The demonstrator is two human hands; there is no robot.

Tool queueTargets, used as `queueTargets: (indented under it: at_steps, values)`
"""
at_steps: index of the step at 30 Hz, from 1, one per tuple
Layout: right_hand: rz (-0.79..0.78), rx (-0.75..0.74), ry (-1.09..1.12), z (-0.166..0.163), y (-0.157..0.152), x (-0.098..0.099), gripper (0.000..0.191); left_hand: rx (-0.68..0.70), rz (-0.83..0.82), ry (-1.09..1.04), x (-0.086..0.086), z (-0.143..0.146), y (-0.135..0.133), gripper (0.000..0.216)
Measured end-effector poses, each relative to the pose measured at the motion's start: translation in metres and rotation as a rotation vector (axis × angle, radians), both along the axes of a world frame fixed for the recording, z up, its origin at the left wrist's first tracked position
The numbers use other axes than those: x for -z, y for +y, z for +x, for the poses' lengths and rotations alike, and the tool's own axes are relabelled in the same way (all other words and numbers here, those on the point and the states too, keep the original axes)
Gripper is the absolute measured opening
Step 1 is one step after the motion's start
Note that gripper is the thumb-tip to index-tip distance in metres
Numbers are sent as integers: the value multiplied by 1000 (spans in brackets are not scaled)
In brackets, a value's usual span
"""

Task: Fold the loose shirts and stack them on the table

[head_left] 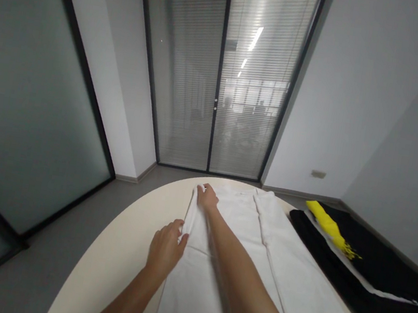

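A white cloth (192, 290), perhaps a garment, lies spread over the round table, its right part folded over in a long flap (281, 251). Along its left edge runs a narrow turned-over strip. My left hand (167, 244) grips that edge partway down, thumb and fingers closed on the fabric. Farther off, near the cloth's far left corner, my right hand (207, 197) pinches the same strip. My right forearm reaches across the cloth and hides part of its middle.
The pale round table (120, 248) curves away at left and far side. Dark folded fabrics (382, 255) are stacked at its right, with a yellow fringed cloth (328, 224) on top. Beyond stand glass doors with blinds (219, 85), white walls and a frosted panel (29, 72).
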State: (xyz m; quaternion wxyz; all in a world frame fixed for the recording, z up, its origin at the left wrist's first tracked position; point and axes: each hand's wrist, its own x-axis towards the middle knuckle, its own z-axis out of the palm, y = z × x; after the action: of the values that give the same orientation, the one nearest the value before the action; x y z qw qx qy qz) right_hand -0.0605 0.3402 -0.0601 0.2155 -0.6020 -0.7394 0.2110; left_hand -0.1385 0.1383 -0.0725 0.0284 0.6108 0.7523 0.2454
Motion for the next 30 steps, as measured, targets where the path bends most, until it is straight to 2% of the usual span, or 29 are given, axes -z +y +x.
queueTargets:
  at_steps: [6,13,18,27,30]
  values:
    - [1,-59,-41,15,-2,1,46,17,-16,84,-1,2,-2,35]
    - [53,63,-262,69,-14,-7,39,8,-17,138,0,2,-2,29]
    - [34,74,-353,99,-25,-13,35,6,-23,128,0,2,-4,28]
    - [71,39,-372,116,-42,-22,26,33,0,114,-2,3,-9,30]
    - [153,-12,-367,113,-51,-21,30,24,-2,120,-3,4,-11,32]
